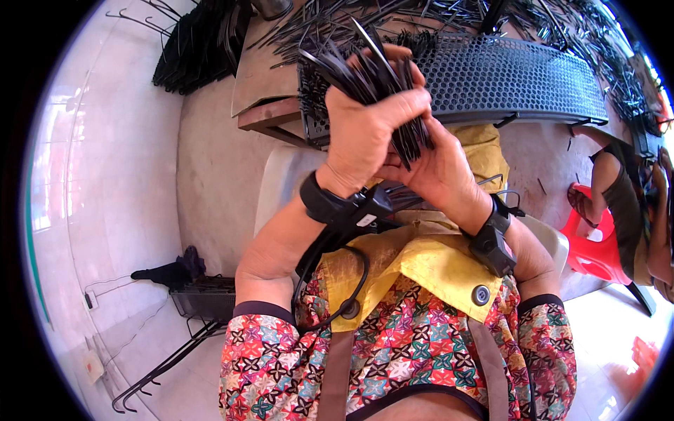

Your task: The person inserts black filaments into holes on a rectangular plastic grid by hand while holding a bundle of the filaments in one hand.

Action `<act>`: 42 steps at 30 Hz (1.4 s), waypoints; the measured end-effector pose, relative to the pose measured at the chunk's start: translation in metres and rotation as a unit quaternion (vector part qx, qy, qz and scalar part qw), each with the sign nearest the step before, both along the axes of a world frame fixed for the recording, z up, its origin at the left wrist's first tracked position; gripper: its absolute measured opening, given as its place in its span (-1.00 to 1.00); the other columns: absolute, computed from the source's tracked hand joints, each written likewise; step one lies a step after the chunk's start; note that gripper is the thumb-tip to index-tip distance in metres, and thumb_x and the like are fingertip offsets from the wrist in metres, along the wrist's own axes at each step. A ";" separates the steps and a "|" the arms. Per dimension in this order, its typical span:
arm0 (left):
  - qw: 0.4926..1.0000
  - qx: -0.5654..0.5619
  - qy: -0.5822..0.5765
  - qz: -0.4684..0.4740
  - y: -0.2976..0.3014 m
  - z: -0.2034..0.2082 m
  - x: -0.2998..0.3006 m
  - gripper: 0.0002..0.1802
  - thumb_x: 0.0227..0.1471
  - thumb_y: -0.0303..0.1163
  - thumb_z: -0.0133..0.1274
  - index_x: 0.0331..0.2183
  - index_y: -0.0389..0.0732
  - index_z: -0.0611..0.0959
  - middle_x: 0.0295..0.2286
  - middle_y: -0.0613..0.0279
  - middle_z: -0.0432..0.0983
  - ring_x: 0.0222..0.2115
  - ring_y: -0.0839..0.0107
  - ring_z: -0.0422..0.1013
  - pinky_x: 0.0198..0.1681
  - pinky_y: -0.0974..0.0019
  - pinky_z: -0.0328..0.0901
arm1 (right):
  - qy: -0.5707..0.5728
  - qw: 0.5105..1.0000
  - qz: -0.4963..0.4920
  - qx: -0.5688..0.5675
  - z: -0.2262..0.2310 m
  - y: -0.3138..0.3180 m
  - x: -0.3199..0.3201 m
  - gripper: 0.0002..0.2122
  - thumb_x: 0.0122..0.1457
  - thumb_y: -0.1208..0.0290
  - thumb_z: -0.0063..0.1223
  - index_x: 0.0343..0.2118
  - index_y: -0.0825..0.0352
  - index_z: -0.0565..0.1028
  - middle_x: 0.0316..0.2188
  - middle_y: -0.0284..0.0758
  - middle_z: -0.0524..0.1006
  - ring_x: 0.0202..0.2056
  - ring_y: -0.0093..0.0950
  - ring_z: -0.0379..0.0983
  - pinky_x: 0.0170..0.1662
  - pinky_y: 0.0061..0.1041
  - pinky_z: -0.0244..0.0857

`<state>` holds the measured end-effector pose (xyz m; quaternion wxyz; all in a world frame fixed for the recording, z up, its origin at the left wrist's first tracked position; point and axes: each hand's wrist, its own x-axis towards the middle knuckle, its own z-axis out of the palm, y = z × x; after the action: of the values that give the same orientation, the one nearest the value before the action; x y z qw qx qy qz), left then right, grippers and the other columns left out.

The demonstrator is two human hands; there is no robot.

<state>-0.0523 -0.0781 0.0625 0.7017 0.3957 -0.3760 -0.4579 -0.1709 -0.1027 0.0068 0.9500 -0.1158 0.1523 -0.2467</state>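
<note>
A bundle of thin, flat black strips (379, 81) is held up in front of my chest, tilted, its ends fanning out unevenly. My left hand (358, 133) is wrapped round it, with the thumb lying across the front and the fingertips showing on the far side. Against the lower ends, my right hand (444, 167) cups the strips from the right; part of its fingers is hidden behind my left hand and the bundle. Beyond my hands stands a black perforated metal basket (512, 81) with more dark strips at its left end.
Many loose black strips (449, 12) cover the wooden table (270, 77). Black racks (200, 49) are stacked at the far left. A dark wire rack (203, 298) stands by the left wall. To the right, a person (618, 189) sits on a red plastic stool (597, 242).
</note>
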 end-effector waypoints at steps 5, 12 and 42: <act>0.999 -0.015 -0.031 0.010 0.005 -0.020 -0.017 -0.42 -0.17 -0.67 0.11 -0.06 -0.35 0.29 -0.37 0.07 0.43 -0.44 0.39 0.41 -0.33 0.35 0.36 | 0.070 0.995 -0.046 0.048 -0.001 0.004 0.002 -0.63 0.25 0.16 -0.36 0.00 0.26 0.28 -0.07 -0.26 0.40 -0.03 -0.33 0.35 -0.03 -0.10 0.28; 0.992 -0.043 0.111 0.035 -0.005 -0.034 -0.030 -0.32 -0.20 -0.57 0.24 -0.03 -0.32 0.26 -0.42 0.24 0.43 -0.50 0.53 0.39 -0.37 0.49 0.34 | 0.141 0.983 -0.089 0.081 -0.003 0.005 0.003 -0.66 0.25 0.20 -0.31 0.00 0.24 0.32 -0.07 -0.31 0.41 -0.04 -0.38 0.35 0.00 -0.22 0.25; 0.977 0.185 0.062 -0.091 0.045 -0.029 0.022 -0.80 -0.10 -0.56 0.09 -0.37 -0.26 0.43 -0.60 0.23 0.40 -0.62 0.39 0.38 -0.47 0.33 0.31 | 0.185 0.955 -0.087 -0.216 0.004 -0.007 -0.025 -0.81 0.10 0.52 0.02 -0.23 0.49 0.45 -0.37 -0.16 0.54 -0.35 -0.38 0.52 -0.23 -0.41 0.44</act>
<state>-0.0302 -0.0326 0.0338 0.5940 0.4536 -0.2749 -0.6048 -0.1959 -0.1097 0.0105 0.8324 -0.3483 0.2782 -0.3293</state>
